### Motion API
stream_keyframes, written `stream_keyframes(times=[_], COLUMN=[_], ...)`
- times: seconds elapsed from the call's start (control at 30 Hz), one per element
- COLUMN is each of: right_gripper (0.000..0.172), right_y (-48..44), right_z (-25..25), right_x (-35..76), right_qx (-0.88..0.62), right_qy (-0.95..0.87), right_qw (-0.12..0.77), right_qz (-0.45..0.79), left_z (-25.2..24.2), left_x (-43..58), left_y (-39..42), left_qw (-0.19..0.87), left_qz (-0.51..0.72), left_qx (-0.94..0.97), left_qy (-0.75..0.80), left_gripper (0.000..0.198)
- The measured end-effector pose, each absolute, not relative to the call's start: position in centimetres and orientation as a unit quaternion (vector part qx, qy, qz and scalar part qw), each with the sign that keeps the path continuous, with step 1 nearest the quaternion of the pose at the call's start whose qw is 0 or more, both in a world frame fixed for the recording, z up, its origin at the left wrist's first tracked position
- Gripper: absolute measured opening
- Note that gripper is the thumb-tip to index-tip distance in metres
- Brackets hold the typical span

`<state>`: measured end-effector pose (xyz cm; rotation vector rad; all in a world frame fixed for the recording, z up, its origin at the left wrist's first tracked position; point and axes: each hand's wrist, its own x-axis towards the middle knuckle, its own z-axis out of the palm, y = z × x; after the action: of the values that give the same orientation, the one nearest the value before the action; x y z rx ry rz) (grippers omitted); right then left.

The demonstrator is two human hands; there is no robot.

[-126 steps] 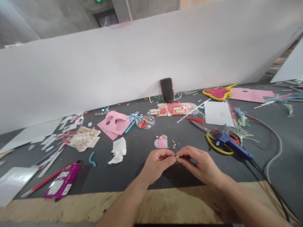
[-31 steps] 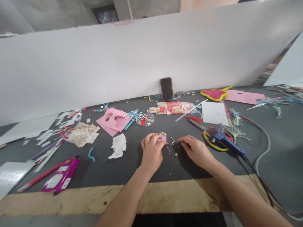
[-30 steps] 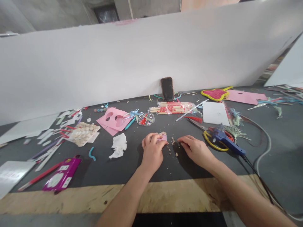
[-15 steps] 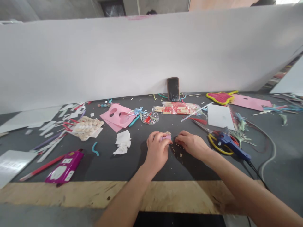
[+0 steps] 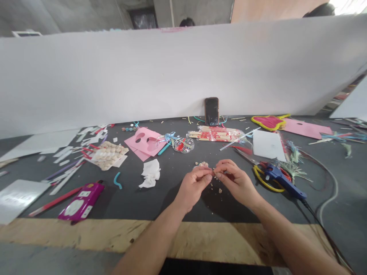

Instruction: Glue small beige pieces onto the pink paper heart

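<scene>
My left hand [image 5: 194, 186] and my right hand [image 5: 235, 181] are raised a little above the dark table mat [image 5: 172, 198], fingertips pinched together and meeting at something tiny that I cannot make out. Just behind the fingers lies a small pile of beige beads [image 5: 203, 164], with a few loose beads [image 5: 219, 190] scattered on the mat under my hands. The small pink piece that lay by the beads is hidden behind my left hand.
A blue glue gun [image 5: 282, 178] with its cable and yellow-handled scissors [image 5: 262, 179] lie to the right. A crumpled tissue [image 5: 150, 175], pink cut-out paper [image 5: 146, 141], stick packet [image 5: 215, 134], phone [image 5: 211, 110] against the white partition, and a magenta package [image 5: 82, 195] lie around.
Both hands lifted off the mat by the bead pile and came together, fingertips pinching in front of me. The view shifted slightly to the left and down.
</scene>
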<state>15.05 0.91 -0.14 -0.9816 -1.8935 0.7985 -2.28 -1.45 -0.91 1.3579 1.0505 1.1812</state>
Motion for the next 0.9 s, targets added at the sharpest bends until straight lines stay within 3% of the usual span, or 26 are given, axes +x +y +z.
stream_keyframes(times=[0.3, 0.53, 0.6, 0.77, 0.9], right_gripper=[0.016, 0.022, 0.024, 0.027, 0.045], right_y=[0.0, -0.1, -0.8, -2.8, -3.2], right_z=[-1.1, 0.4, 1.7, 2.9, 0.2], right_x=[14.8, 16.9, 18.6, 25.0, 29.4], right_qx=[-0.355, -0.483, -0.505, -0.582, -0.645], right_qy=[-0.772, -0.669, -0.673, -0.741, -0.734], right_qw=[0.438, 0.502, 0.504, 0.332, 0.188], right_qz=[0.293, 0.260, 0.194, -0.044, -0.098], left_z=[-1.2, -1.4, -1.5, -1.6, -1.4], left_x=[-1.9, -2.3, -2.4, -2.3, -1.9], left_y=[-1.5, -1.2, -1.1, -1.2, -1.6], left_qw=[0.564, 0.564, 0.567, 0.545, 0.548], left_qz=[0.517, 0.565, 0.574, 0.567, 0.547], left_qx=[0.491, 0.440, 0.430, 0.448, 0.473], left_qy=[0.416, 0.410, 0.406, 0.425, 0.420], left_gripper=[0.014, 0.010, 0.011, 0.012, 0.011])
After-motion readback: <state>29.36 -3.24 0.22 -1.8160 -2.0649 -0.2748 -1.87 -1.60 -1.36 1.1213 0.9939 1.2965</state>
